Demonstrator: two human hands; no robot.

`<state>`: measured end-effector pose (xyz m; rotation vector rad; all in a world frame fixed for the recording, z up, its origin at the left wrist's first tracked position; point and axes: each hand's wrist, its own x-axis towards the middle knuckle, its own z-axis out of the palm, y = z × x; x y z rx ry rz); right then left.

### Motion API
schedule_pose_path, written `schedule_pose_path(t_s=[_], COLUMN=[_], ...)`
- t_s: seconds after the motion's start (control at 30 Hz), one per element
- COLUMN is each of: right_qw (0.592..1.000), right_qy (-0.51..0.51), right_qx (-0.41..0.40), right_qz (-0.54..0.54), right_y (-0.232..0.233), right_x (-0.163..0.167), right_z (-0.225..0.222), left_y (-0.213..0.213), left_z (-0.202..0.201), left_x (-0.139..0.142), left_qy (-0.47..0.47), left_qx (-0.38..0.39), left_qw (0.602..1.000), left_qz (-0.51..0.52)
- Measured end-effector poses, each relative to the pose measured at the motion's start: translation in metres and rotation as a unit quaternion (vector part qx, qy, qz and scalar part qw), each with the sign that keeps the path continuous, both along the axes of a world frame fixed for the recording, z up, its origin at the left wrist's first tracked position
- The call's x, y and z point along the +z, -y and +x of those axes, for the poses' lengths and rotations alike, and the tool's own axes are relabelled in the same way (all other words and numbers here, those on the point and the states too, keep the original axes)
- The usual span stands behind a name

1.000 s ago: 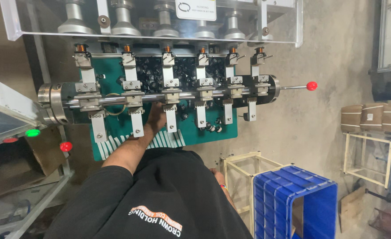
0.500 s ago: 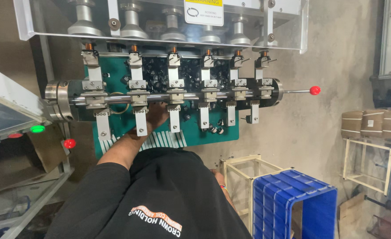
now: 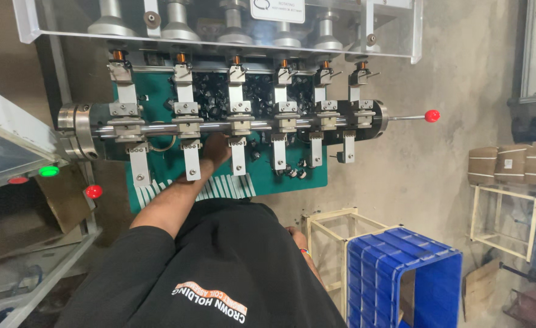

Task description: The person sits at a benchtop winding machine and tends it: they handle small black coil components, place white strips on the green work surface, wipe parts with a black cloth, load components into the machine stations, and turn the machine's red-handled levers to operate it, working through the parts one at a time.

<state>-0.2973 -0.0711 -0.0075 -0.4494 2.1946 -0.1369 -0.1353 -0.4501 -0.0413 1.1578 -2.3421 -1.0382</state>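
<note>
A: Hands status?

B: Left hand point(image 3: 215, 152) reaches up to the steel shaft point(image 3: 219, 127) and sits between two clamp blocks, just under the shaft. Fingers are tucked behind the shaft and a hanging metal tab point(image 3: 191, 161), so I can't tell if it's gripping or loose. Right hand point(image 3: 298, 238) is low, well below the shaft, mostly hidden behind the black shirt point(image 3: 219, 273). Only a sliver shows; grip state unreadable.

A: What's around the shaft?

B: Six clamp stations along it, each with a metal tab hanging down. Green plate point(image 3: 158, 97) sits behind the shaft. Small black parts point(image 3: 210, 91) are piled on the plate above the shaft, with a few loose ones below it near the right end. Red-knobbed lever point(image 3: 432, 115) sticks out from the shaft's right end. Clear guard point(image 3: 395, 30) is above the shaft, with steel cylinders behind it.

A: Further out?

B: Left of the shaft: a panel with a green light point(image 3: 48, 171) and a red button point(image 3: 93, 191). Below and right of the shaft: blue crate point(image 3: 401, 273) on the floor.
</note>
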Motion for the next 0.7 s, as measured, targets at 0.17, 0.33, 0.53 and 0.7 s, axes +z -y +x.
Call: schedule_pose_path(t_s=[0.17,0.33,0.53,0.7], right_qw=[0.999,0.984,0.969,0.874], right_qy=[-0.023,-0.051,0.006,-0.081], right_qx=[0.023,0.152,0.182,0.393], right_qz=[-0.040,-0.078,-0.167,-0.273], right_y=[-0.001,0.021,0.096,0.194], right_x=[-0.004,-0.011,-0.017,-0.005], right_z=[0.003,-0.004,-0.002,0.035], left_y=[-0.009,-0.041,-0.093,-0.112], left_z=[0.030,0.084,0.123,0.146], left_x=[0.017,0.014,-0.005,-0.002], left_qy=[-0.316,-0.464,-0.444,-0.435], left_qx=[0.072,-0.006,0.006,0.143], left_qw=[0.823,0.523,0.477,0.527], left_qz=[0.466,0.715,0.759,0.716])
